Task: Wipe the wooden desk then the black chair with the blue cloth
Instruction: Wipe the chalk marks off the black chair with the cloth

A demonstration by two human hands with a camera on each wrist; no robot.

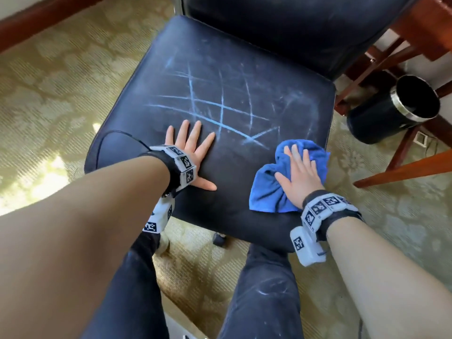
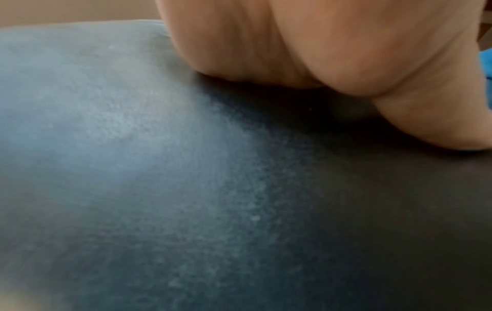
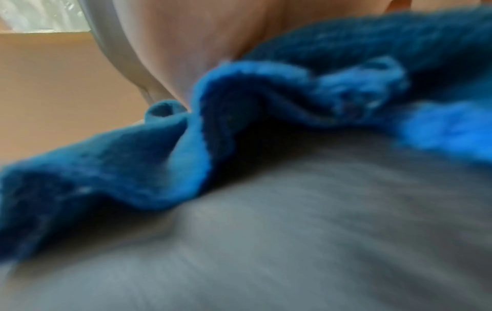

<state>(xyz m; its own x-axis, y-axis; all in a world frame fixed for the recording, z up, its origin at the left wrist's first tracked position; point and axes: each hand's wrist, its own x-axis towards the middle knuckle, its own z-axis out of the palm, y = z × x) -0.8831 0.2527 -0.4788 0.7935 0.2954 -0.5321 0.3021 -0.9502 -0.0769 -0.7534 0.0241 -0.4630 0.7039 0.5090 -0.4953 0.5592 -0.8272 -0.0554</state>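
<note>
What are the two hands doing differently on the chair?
The left hand lies flat with fingers spread, bare on the black chair seat. The right hand presses the blue cloth, so it touches cloth, not seat. The left hand sits next to the pale chalky lines; the right hand is at the seat's front right corner. Both have straight fingers and wear wrist bands.

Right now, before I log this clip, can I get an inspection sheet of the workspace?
Surface: chair seat black, crossed with pale scratch-like marks.
Job's things: blue cloth bunched on the seat's right front; desk seen only as wooden legs.
Clutter: black bin on the floor to the right.
Grips: left hand flat on the seat; right hand flat on the cloth.
Cables: thin black lead from the left wrist.
Surroundings: patterned carpet.
</note>
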